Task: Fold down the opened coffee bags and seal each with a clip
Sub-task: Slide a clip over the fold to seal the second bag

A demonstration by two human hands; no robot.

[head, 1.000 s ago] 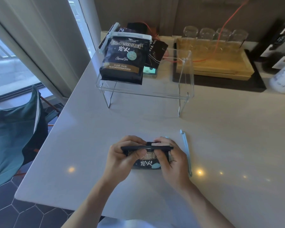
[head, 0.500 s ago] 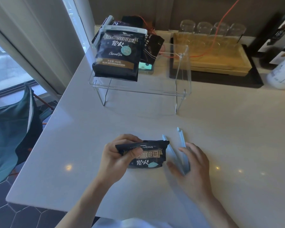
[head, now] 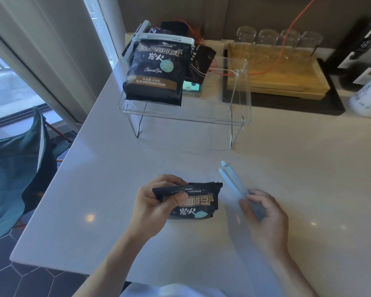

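Left fingers [head: 181,199] pinch bag [head: 198,205] fold; right fingers [head: 247,203] seemingly grip clip [head: 234,181].

the left hand [head: 156,207] is curled, thumb on top and fingers behind, pinching the folded upper edge of a small black foil coffee bag [head: 194,202]. the right hand [head: 263,217], blurred, has its fingers closed around the near end of a pale blue plastic bag clip [head: 234,182]. both forearms are bare.
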